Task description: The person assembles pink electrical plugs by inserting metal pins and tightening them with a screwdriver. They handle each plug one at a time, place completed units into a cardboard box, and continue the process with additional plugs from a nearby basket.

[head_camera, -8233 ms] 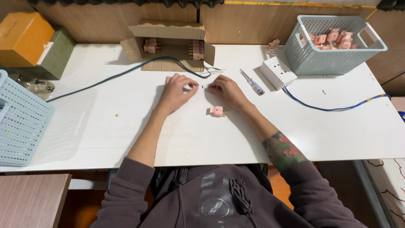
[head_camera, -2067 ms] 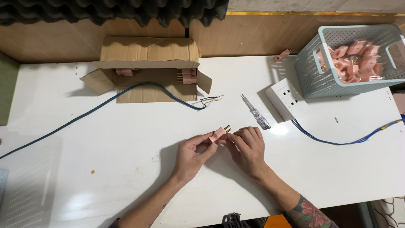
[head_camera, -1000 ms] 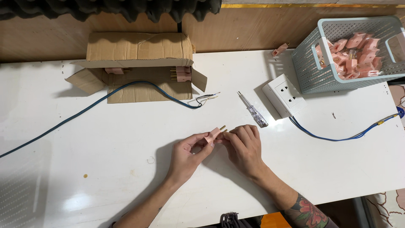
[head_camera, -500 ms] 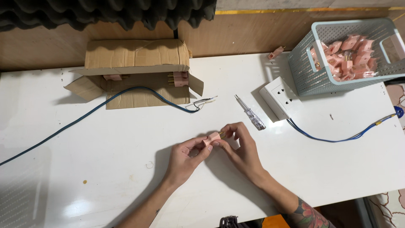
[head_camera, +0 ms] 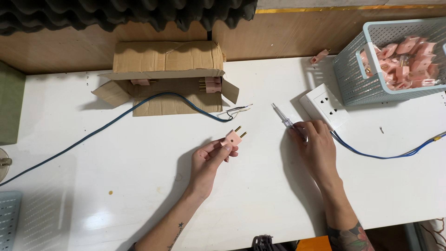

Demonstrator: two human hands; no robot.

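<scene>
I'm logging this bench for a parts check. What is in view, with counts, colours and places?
plug: one, pink with brass pins, in left hand
tester screwdriver: one, clear handle, under right fingertips
wall socket: one, white, by basket
basket: one, pale blue, far right, full of pink plugs
cardboard box: one, brown, far centre, open
blue cable: one, box to left edge
loose plug: one, pink, far edge
table: one, white
left hand: holds plug
right hand: on screwdriver

We see an open cardboard box [head_camera: 168, 76], a blue cable [head_camera: 116, 123], a white socket [head_camera: 324, 105] and a pale-blue basket [head_camera: 367, 83] on the tabletop [head_camera: 93, 186]
</scene>
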